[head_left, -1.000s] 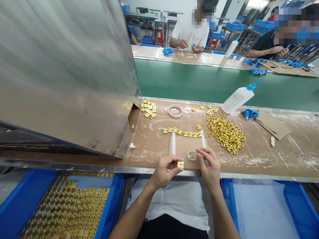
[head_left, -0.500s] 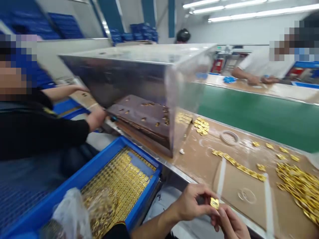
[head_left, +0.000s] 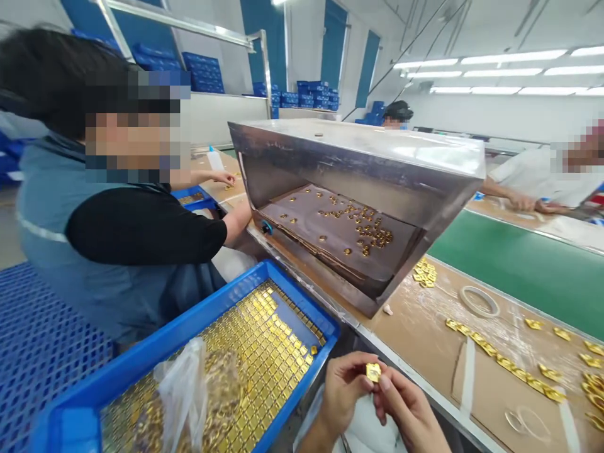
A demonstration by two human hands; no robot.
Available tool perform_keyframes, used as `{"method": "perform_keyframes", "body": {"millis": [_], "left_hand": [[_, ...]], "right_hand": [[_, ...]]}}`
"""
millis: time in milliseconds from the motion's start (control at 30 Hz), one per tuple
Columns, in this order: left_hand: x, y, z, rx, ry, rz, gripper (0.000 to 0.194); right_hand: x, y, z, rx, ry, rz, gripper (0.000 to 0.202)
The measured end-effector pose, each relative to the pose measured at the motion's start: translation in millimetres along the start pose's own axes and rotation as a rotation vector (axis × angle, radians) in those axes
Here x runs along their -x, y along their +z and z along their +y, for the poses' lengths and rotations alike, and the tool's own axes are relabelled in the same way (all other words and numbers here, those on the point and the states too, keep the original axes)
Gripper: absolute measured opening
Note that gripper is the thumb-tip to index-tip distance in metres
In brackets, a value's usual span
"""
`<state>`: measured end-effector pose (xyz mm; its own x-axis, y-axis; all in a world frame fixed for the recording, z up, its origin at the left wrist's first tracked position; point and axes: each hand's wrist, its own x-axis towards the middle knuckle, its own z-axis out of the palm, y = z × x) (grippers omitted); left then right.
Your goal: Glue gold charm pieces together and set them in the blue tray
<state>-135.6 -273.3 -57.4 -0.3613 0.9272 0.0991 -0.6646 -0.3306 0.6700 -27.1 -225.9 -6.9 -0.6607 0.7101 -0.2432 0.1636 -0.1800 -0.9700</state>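
Note:
Between my two hands, over my lap by the table edge, is a small shiny gold squarish metal piece (head_left: 372, 372). My left hand (head_left: 340, 385) pinches it between thumb and fingers. The fingers of my right hand (head_left: 406, 408) close on its lower right side, partly hiding it. Left of my hands, a blue tray (head_left: 283, 434) holds rows of similar gold pieces (head_left: 267, 343) laid flat. A clear plastic bag (head_left: 184, 384) with small metal parts lies on top of them. On the table to the right, a line of gold pieces (head_left: 503, 360) runs across brown board.
A metal hood (head_left: 349, 151) with an open front covers loose gold pieces (head_left: 372, 233). Beyond the table edge (head_left: 401, 349) lie a tape roll (head_left: 479, 302), a gold heap (head_left: 595, 390) and a green belt (head_left: 519, 264). A co-worker (head_left: 123, 239) sits at left; others work behind.
The view has turned left, so the tray and hood sit further right and the co-worker shows more. My hands still hold the gold piece, which now shows a more face-on side.

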Motion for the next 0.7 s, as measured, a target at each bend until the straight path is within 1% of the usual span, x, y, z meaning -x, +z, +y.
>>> {"method": "perform_keyframes", "body": {"millis": [67, 100, 167, 267, 333, 367, 400, 467, 533, 633, 700], "left_hand": [[0, -15.9, 18, -0.024, 0.092, 0.073, 0.041], [-1, -25.0, 31, -0.067, 0.146, 0.139, 0.04], [0, -45.3, 60, -0.198, 0.232, 0.285, 0.035], [7, -77.5, 107, -0.303, 0.243, 0.472, 0.036], [14, -97.0, 131, -0.349, 0.222, 0.585, 0.039], [17, -105.4, 139, -0.369, 0.212, 0.618, 0.042], [19, -112.6, 144, -0.381, 0.202, 0.638, 0.044], [23, -123.2, 148, -0.376, 0.184, 0.647, 0.048], [24, -128.8, 145, -0.343, 0.166, 0.63, 0.05], [24, -130.6, 136, -0.266, 0.182, 0.617, 0.05], [23, -129.9, 131, -0.218, 0.197, 0.607, 0.047]], "right_hand": [[-12, 16, -10, 0.104, -0.019, -0.064, 0.062], [-18, 23, -16, 0.204, -0.053, -0.087, 0.06], [-31, 36, -32, 0.488, -0.152, -0.087, 0.048], [-56, 53, -68, 0.898, -0.255, 0.006, 0.029], [-81, 67, -99, 1.117, -0.24, 0.06, 0.025], [-97, 74, -114, 1.232, -0.214, 0.104, 0.025], [-115, 81, -128, 1.345, -0.152, 0.163, 0.027], [-156, 91, -151, 1.4, -0.103, 0.256, 0.03], [-195, 95, -165, 1.433, -0.034, 0.34, 0.029], [-240, 92, -173, 1.459, 0.063, 0.424, 0.033], [-256, 88, -172, 1.462, 0.088, 0.43, 0.034]]}}
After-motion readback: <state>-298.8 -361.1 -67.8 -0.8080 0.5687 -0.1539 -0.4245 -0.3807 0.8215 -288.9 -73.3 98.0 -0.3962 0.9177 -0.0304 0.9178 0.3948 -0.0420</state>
